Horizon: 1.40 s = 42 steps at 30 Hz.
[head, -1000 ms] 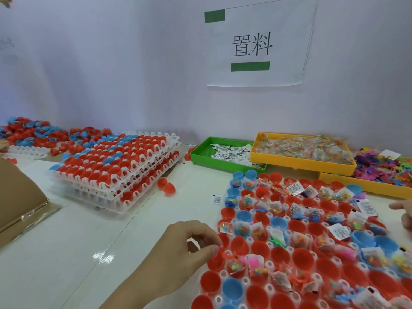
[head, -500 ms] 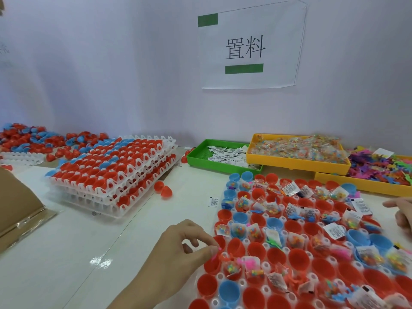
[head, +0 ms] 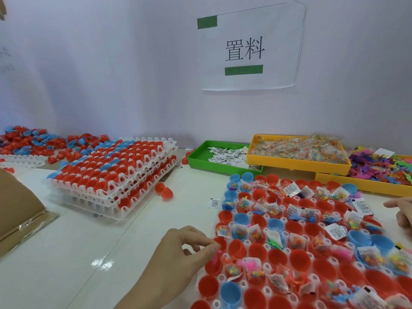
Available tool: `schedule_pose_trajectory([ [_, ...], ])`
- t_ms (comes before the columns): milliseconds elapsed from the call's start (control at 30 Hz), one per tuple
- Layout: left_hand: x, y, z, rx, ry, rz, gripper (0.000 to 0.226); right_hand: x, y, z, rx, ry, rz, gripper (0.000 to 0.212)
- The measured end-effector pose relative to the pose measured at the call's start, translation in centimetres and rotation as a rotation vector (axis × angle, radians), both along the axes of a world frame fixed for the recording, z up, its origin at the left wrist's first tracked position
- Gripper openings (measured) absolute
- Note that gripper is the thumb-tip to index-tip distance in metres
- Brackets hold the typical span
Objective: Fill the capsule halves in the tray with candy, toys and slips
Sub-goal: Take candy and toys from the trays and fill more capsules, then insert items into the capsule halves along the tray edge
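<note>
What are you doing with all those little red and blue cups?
A person is filling capsule halves in a tray with treats. The left hand pinches a small pink toy over a red half at the tray's near left edge. The right hand waits at the right edge. Many halves already hold candy bags, toys or paper slips; lots are still empty. Supply trays of slips, candy and toys sit behind.

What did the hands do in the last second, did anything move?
Hardly anything. The left hand stays at the tray's left edge, pinching a small pink toy above a red capsule half. The right hand stays at the right edge. Only the camera shifted.
</note>
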<state>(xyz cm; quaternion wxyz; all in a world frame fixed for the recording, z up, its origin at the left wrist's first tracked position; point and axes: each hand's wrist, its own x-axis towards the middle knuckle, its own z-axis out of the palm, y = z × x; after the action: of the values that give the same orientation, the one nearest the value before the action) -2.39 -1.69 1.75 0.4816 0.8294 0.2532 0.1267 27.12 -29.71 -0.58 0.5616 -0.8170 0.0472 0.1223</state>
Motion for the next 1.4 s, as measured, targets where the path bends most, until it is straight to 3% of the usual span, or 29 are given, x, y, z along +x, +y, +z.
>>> schedule_pose_trajectory([
  [300, 1.2, 1.2, 1.5, 0.156, -0.121, -0.024, 0.014, 2.2, -2.1, -3.3, -0.076, -0.187, -0.07, 0.031],
  [433, 5.6, 1.4, 4.5, 0.209, -0.242, -0.123, 0.014, 2.1, -4.1, -5.0, -0.115, -0.413, -0.076, 0.035],
  [533, 10.8, 0.4, 6.2, 0.304, -0.278, -0.193, 0.012, 2.3, -5.1, -5.6, -0.131, -0.468, -0.058, 0.04],
  [700, 20.0, -2.0, 5.9, 0.478, -0.233, -0.312, 0.008, -0.8, -3.3, -2.5, -0.098, -0.516, -0.021, 0.03],
  [933, 29.4, -4.7, 4.0, 0.469, -0.232, -0.288, 0.009, -0.9, -2.8, -1.8, -0.075, -0.576, 0.007, 0.031],
  [1067, 32.3, -6.6, 3.8, 0.461, -0.147, -0.339, 0.021, -0.6, -2.8, -2.3, -0.057, -0.598, 0.006, 0.032],
  [1267, 33.7, -7.7, 4.4, 0.514, -0.094, -0.341, 0.004, -0.5, -2.6, -2.4, -0.024, -0.598, -0.013, 0.032],
  [1400, 33.7, -7.9, 4.9, 0.504, -0.104, -0.329, 0.007, -0.6, -2.5, -2.2, -0.019, -0.59, -0.026, 0.03],
])
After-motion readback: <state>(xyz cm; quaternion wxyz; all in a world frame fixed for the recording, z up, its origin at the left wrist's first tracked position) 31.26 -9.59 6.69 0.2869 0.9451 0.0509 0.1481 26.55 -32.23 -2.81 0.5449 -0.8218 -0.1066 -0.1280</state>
